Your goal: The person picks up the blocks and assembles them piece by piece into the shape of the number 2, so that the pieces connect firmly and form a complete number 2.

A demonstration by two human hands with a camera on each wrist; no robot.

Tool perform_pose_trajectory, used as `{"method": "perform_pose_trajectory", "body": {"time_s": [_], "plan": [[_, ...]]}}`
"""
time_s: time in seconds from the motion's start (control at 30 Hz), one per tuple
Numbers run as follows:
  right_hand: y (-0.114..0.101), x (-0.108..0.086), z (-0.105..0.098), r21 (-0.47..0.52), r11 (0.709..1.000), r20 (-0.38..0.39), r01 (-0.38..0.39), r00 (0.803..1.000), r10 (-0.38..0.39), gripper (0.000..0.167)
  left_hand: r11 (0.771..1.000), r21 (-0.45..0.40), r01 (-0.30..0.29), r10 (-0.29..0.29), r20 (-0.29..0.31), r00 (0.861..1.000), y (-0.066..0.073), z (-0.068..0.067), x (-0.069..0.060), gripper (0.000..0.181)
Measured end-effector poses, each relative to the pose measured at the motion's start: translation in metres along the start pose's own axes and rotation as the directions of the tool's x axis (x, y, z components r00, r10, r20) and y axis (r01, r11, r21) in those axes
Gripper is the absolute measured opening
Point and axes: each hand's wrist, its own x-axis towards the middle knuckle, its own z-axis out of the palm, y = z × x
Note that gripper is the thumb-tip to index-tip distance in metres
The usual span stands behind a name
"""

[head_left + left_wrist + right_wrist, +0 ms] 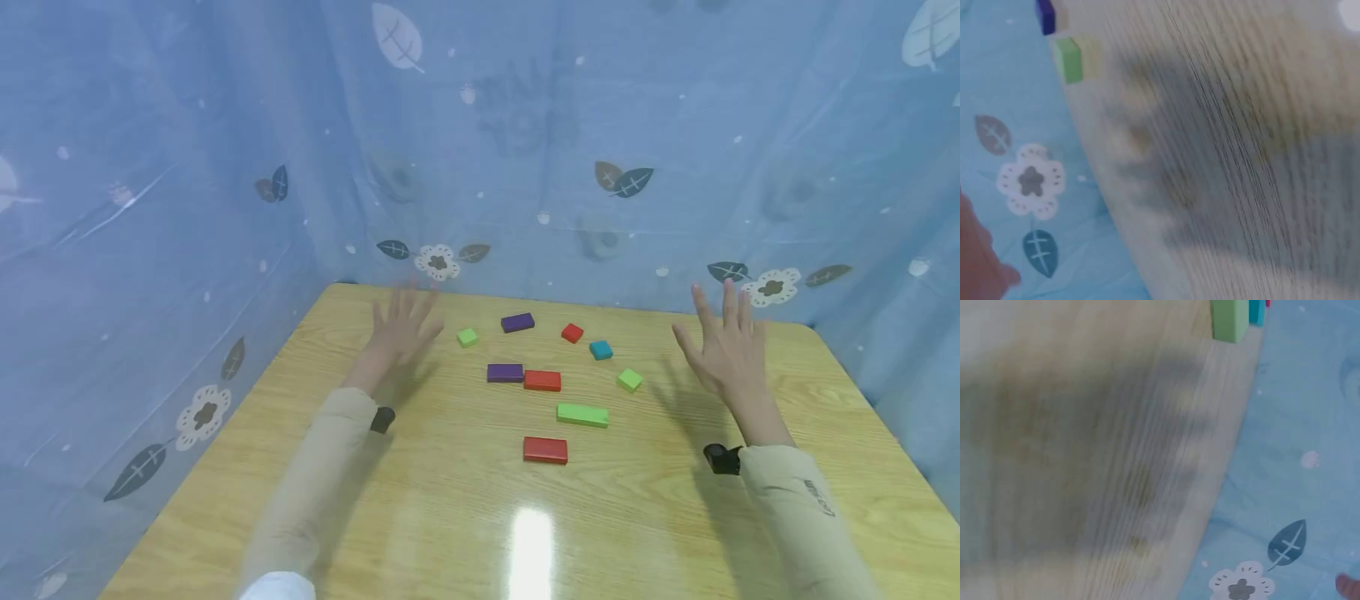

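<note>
Both hands hover over a wooden table with fingers spread, holding nothing. My left hand (397, 333) is at the left, nearest a small light green block (467, 337). To the right, my right hand (727, 354) is nearest another light green block (630, 380). Between them lie two purple blocks (517, 322), a small red block (572, 333), a blue block (601, 350), a longer red block (542, 381) touching or almost touching the nearer purple one, a long green block (582, 415) and a red block (545, 450) closest to me. Only finger edges show in the wrist views.
The wooden table (450, 517) has a bright light reflection near its front. A blue curtain (525, 125) with leaf and flower prints hangs behind and at both sides. Dark wrist cameras (722, 458) sit at both sleeves.
</note>
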Motion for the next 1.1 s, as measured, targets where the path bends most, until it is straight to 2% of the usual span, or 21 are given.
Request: {"method": "perform_pose_trajectory", "body": {"time_s": [0.07,0.13,0.27,0.33,0.47,0.63,0.73,0.83,1.0,1.1], "plan": [[-0.003,-0.007,-0.003,0.009,0.998,-0.051,0.056,0.997,-0.055,0.064,0.997,-0.008,-0.08,0.08,0.013,0.997,0.002,-0.003,-0.006,0.071],[-0.006,-0.016,-0.005,0.016,0.994,-0.11,0.109,0.988,-0.106,0.056,0.986,-0.044,-0.164,0.164,-0.001,0.986,0.003,-0.006,-0.014,0.071],[-0.014,-0.037,-0.009,0.073,0.983,-0.184,0.169,0.971,-0.153,0.039,0.952,-0.145,-0.269,0.266,-0.037,0.963,0.007,-0.011,-0.031,0.06],[-0.018,-0.048,-0.012,0.125,0.976,-0.198,0.177,0.969,-0.15,0.035,0.938,-0.194,-0.288,0.286,-0.041,0.957,0.009,-0.012,-0.039,0.054],[-0.029,-0.066,-0.017,0.225,0.956,-0.204,0.187,0.969,-0.142,0.032,0.917,-0.233,-0.322,0.318,-0.059,0.946,0.014,-0.01,-0.052,0.046],[-0.039,-0.087,-0.018,0.273,0.935,-0.2,0.228,0.964,-0.177,0.028,0.894,-0.243,-0.377,0.366,-0.091,0.926,0.021,-0.002,-0.066,0.041],[-0.045,-0.099,-0.017,0.301,0.922,-0.2,0.242,0.962,-0.187,0.027,0.884,-0.266,-0.384,0.374,-0.089,0.923,0.027,0.0,-0.073,0.04],[-0.05,-0.11,-0.015,0.348,0.907,-0.207,0.238,0.963,-0.173,0.026,0.856,-0.336,-0.393,0.383,-0.098,0.918,0.034,0.001,-0.081,0.039],[-0.056,-0.125,-0.008,0.441,0.857,-0.25,0.268,0.953,-0.169,0.027,0.82,-0.408,-0.401,0.397,-0.098,0.912,0.043,0.004,-0.092,0.036],[-0.06,-0.134,-0.006,0.5,0.823,-0.252,0.271,0.954,-0.161,0.028,0.8,-0.455,-0.392,0.408,-0.068,0.911,0.048,0.005,-0.098,0.035]]}}
